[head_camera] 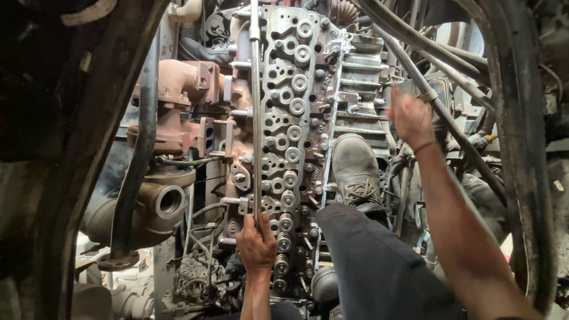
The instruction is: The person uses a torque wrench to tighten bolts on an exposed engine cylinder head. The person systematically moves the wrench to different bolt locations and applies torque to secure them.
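Two bare hands work over an open engine. Nearest, the left hand [256, 242] is closed around the lower end of a long metal bar [256, 106], which runs up along the left edge of the cylinder head [296, 118]. A dark boot [354, 172] stands on the head's right side. Farther up, the right hand [409, 118] reaches among the hoses [450, 118]; its grip cannot be made out. A rusty turbocharger [160, 204] sits left.

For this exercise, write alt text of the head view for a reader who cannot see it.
A left hand grips the near end of a long metal bar lying along an exposed engine cylinder head. The right hand reaches out to the hoses, and a booted foot rests beside the head.
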The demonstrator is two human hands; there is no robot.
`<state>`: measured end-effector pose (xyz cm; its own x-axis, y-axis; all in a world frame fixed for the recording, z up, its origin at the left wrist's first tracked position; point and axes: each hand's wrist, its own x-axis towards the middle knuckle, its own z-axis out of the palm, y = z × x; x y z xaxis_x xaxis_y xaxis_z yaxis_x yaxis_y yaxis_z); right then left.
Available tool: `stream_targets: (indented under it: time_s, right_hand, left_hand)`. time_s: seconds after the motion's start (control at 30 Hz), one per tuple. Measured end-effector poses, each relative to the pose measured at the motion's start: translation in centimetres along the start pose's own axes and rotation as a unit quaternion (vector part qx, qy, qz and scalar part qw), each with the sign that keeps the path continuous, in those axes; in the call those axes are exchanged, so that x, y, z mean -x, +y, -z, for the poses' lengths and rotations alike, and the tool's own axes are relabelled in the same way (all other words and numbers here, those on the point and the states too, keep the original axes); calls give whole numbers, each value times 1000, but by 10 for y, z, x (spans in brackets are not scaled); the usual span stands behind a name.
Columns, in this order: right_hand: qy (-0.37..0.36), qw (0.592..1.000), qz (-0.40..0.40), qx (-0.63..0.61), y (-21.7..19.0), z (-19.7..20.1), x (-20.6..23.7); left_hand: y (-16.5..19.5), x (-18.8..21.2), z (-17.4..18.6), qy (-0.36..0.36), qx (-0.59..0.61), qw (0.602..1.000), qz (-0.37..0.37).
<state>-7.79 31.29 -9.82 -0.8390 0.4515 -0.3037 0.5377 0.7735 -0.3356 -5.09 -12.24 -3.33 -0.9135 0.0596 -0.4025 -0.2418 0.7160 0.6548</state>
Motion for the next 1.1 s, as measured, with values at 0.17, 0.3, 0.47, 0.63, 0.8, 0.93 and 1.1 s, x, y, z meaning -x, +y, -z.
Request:
stream_targets:
  time_s: [0.17, 0.3, 0.47, 0.63, 0.8, 0.93, 1.1]
  right_hand:
    - [-17, 954, -67, -293, -17, 17, -28]
    - [-150, 954, -248, -74, -26, 30, -6]
    - [-278, 868, -397, -105, -22, 25, 39]
    - [-92, 995, -33, 24, -48, 18, 9]
    - [-175, 833, 12, -524, -166, -14, -50]
    - [-259, 706, -60, -657, -252, -59, -73]
    - [-269, 630, -130, -717, -268, -95, -81]
  left_hand:
    - [3, 1, 2, 37, -11, 998, -55]
    - [4, 1, 0, 55, -14, 996, -69]
    - [1, 1, -2, 46, -15, 997, -60]
    - [-1, 1, -4, 47, -15, 996, -69]
    - [1, 2, -4, 41, -11, 998, -49]
    - [4, 3, -4, 54, -18, 996, -71]
    - [3, 4, -6, 59, -9, 996, -72]
